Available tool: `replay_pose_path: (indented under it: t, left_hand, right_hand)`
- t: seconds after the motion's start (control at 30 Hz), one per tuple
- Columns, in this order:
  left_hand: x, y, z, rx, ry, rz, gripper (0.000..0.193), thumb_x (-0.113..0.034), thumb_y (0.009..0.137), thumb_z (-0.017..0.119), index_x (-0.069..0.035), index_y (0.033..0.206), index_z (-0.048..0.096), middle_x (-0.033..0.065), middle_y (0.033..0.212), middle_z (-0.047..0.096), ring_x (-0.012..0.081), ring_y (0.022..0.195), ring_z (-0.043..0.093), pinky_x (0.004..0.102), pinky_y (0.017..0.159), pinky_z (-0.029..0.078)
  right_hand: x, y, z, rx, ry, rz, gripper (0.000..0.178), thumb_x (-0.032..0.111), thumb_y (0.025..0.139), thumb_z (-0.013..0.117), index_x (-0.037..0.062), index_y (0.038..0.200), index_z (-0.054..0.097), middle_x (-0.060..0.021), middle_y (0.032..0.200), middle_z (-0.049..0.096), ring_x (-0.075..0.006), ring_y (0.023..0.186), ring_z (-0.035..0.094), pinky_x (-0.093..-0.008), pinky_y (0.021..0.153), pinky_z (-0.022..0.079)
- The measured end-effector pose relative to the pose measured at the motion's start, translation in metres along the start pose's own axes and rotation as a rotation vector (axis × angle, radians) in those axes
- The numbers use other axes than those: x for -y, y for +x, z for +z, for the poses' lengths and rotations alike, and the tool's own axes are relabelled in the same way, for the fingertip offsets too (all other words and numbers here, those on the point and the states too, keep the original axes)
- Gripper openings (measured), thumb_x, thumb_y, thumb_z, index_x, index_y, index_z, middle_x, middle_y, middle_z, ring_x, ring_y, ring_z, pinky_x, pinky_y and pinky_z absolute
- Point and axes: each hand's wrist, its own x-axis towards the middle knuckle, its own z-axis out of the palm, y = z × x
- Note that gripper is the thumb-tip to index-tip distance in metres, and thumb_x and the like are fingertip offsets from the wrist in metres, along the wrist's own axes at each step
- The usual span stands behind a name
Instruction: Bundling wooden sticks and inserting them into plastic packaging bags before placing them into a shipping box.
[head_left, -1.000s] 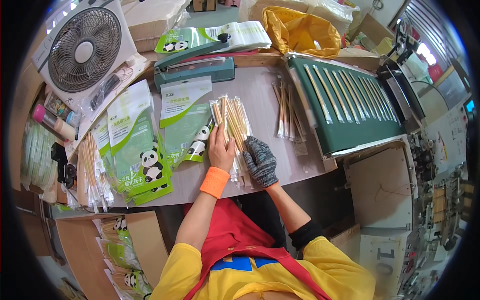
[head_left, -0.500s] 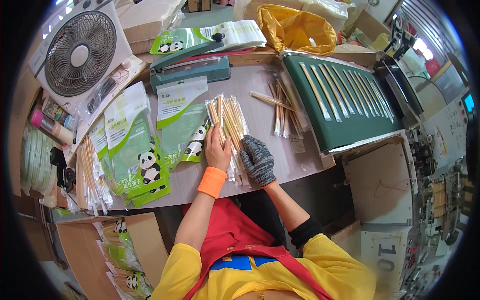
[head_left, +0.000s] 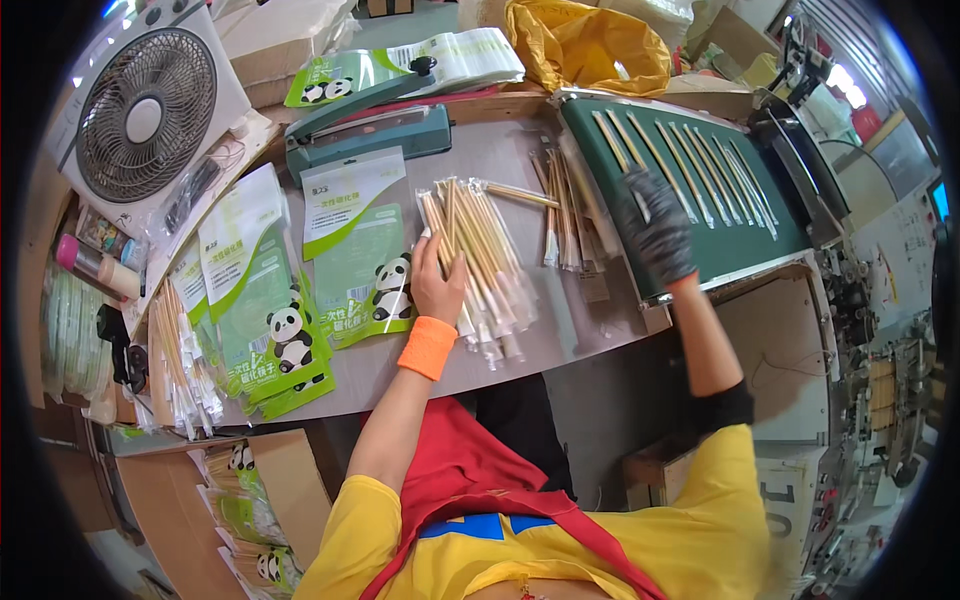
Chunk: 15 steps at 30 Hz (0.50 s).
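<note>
A pile of wrapped chopsticks (head_left: 492, 262) lies fanned out on the table in front of me. Along its left side my left hand (head_left: 438, 285), bare with an orange wristband, rests with its fingers stretched out and touching the pile. Over on the right, my right hand (head_left: 660, 228) in a dark grey knitted glove reaches over the left end of a green conveyor belt (head_left: 600, 135). That hand is smeared by motion, and its fingers partly cover the nearest chopsticks on the belt. Several more wrapped chopsticks (head_left: 722, 175) lie there in a slanting row.
Loose chopsticks (head_left: 568, 215) lie between pile and belt. Left of the pile are panda-printed bags (head_left: 350, 235), more bags (head_left: 245, 260) and another chopstick heap (head_left: 180, 350). A teal bag sealer (head_left: 375, 140), fan (head_left: 145, 120) and yellow sack (head_left: 590, 45) stand behind; a carton (head_left: 160, 500) holds filled bags.
My right hand has left the pile and swung up and right to the green belt. The pile has spread out wider, while my left hand stays at its left side.
</note>
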Motion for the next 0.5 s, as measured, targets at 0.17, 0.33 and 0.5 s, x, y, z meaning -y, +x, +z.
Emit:
replay_pose_path:
  t: [0.17, 0.33, 0.5]
  left_hand:
    - [-0.008, 0.0, 0.013, 0.02, 0.01, 0.098, 0.05, -0.019, 0.08, 0.065, -0.003, 0.125, 0.052, 0.0212, 0.128, 0.047, 0.0366, 0.119, 0.046, 0.0401, 0.1, 0.038]
    - [-0.005, -0.001, 0.009, 0.048, 0.071, 0.079, 0.05, -0.016, 0.082, 0.061, -0.004, 0.128, 0.05, 0.0214, 0.129, 0.046, 0.0374, 0.12, 0.045, 0.0405, 0.101, 0.038]
    - [0.0, 0.0, 0.004, -0.005, 0.055, 0.062, 0.048, -0.011, 0.084, 0.052, -0.004, 0.131, 0.047, 0.0225, 0.131, 0.044, 0.0386, 0.12, 0.044, 0.0425, 0.102, 0.037]
  right_hand:
    - [-0.199, -0.022, -0.017, 0.097, -0.573, 0.282, 0.033, 0.027, 0.085, 0.061, 0.0058, 0.11, 0.063, -0.0182, 0.11, 0.063, -0.0337, 0.104, 0.059, -0.04, 0.094, 0.045]
    - [-0.278, -0.042, -0.04, 0.264, -0.867, 0.769, 0.044, 0.038, 0.086, 0.052, 0.0051, 0.114, 0.061, -0.0214, 0.114, 0.06, -0.0369, 0.108, 0.057, -0.0432, 0.096, 0.043]
    - [-0.303, -0.061, -0.04, 0.239, -0.935, 0.921, 0.049, 0.042, 0.088, 0.046, 0.0046, 0.115, 0.062, -0.0233, 0.116, 0.059, -0.0373, 0.108, 0.057, -0.044, 0.098, 0.041]
